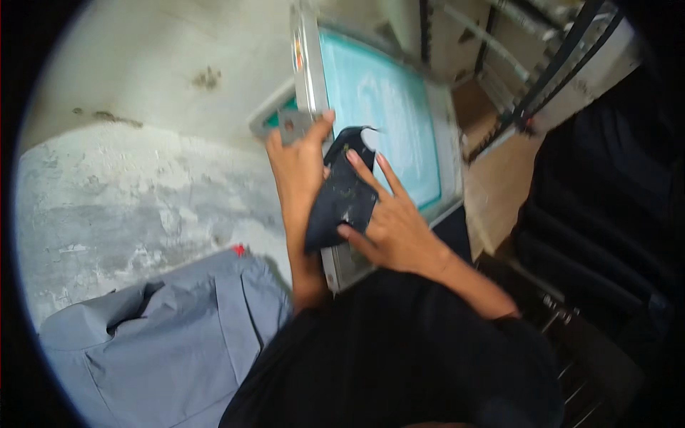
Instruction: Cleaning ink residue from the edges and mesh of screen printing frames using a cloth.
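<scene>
My left hand [299, 166] reaches up beside a screen-printing frame [312, 80], its fingers at a flat grey plate [291, 125] with a brownish hole. Blur hides the exact grip, but the plate sits between the fingertips. Over the frame's lower left side is a dark, flexible piece [342, 198] with pale and yellowish specks and a curved notch at its top. My right hand [396, 224] has thumb and fingers spread on that piece, holding it. Part of my left wrist is behind it. The frame's teal mesh [385, 117] shows a whitish patch in its middle.
Grey folded fabric [171, 342] with a red mark lies at lower left, on a worn, paint-stained surface [144, 208]. A smaller frame [262, 117] leans behind the large one. Toothed black metal uprights [556, 64] stand at upper right. Dark fabric [604, 214] fills the right side.
</scene>
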Demonstrator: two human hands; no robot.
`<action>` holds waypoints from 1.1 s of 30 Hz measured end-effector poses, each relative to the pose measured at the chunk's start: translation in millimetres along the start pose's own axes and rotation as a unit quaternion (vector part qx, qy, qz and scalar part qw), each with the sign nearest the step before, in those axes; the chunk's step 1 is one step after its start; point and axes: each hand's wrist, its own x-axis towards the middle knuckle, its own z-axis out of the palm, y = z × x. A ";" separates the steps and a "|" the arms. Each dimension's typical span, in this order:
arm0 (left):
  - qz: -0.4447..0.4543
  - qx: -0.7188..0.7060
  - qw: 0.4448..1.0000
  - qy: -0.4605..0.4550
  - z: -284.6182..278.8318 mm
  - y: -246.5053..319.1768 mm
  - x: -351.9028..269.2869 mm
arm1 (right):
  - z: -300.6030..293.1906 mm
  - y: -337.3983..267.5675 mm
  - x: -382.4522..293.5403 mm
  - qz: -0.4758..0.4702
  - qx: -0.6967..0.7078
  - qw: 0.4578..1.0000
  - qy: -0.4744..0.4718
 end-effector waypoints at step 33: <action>0.612 0.241 0.736 -0.160 -16.8 -29.6 42.6 | -114.3 52.0 -77.1 0.103 0.175 0.953 0.226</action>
